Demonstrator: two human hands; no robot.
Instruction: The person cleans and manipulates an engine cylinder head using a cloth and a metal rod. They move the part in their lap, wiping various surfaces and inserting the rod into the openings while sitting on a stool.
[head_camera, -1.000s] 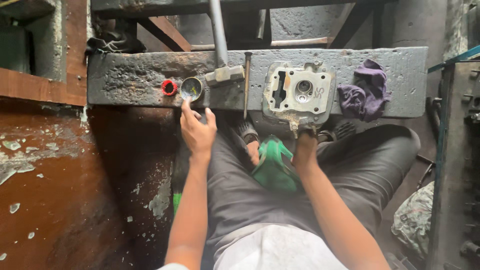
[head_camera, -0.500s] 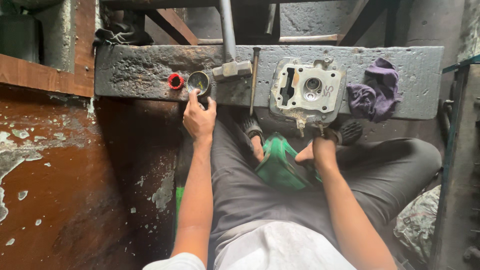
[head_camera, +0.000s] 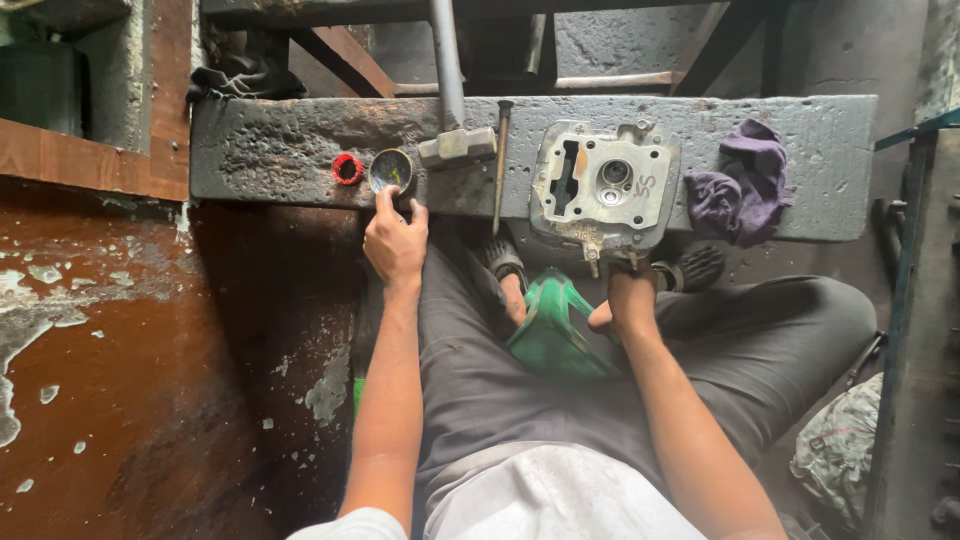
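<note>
A grey metal engine head (head_camera: 606, 188) lies flat on a worn grey bench (head_camera: 280, 150) in front of me. My right hand (head_camera: 630, 300) grips its near edge from below. My left hand (head_camera: 395, 240) reaches to a small round open tin (head_camera: 390, 171) at the bench's near edge, fingertips touching its rim. A red ring-shaped cap (head_camera: 347, 168) sits just left of the tin. A hammer (head_camera: 455, 145) and a thin rod-like tool (head_camera: 499, 165) lie between the tin and the engine head.
A purple rag (head_camera: 742, 185) lies on the bench's right end. A green plastic stool (head_camera: 555, 330) shows between my legs. A rusty, wet metal surface (head_camera: 150, 380) fills the left. A cloth bundle (head_camera: 835, 450) sits at lower right beside a metal frame.
The view has shifted a little, so the bench appears lower in frame. Both hands stay where they were, left at the tin, right on the engine head.
</note>
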